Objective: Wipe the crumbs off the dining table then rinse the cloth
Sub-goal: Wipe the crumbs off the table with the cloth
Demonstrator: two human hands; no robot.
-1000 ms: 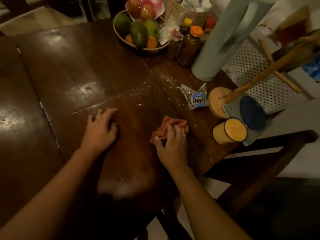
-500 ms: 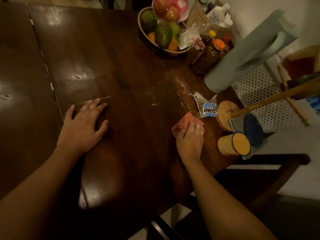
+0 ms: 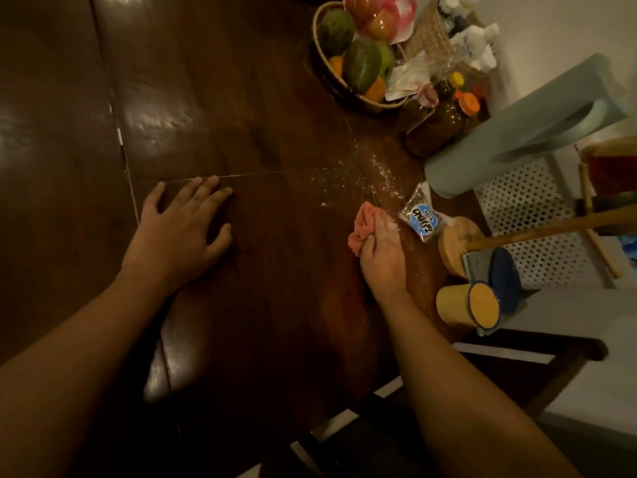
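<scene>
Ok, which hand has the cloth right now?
The right hand grips the pink cloth, just short of the crumbs by the snack packet. The left hand lies flat and spread on the table, holding nothing.

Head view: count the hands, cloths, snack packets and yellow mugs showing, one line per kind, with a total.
Hands: 2, the left hand and the right hand
Cloths: 1, the pink cloth
Snack packets: 1, the snack packet
Yellow mugs: 1, the yellow mug
Total: 5
</scene>
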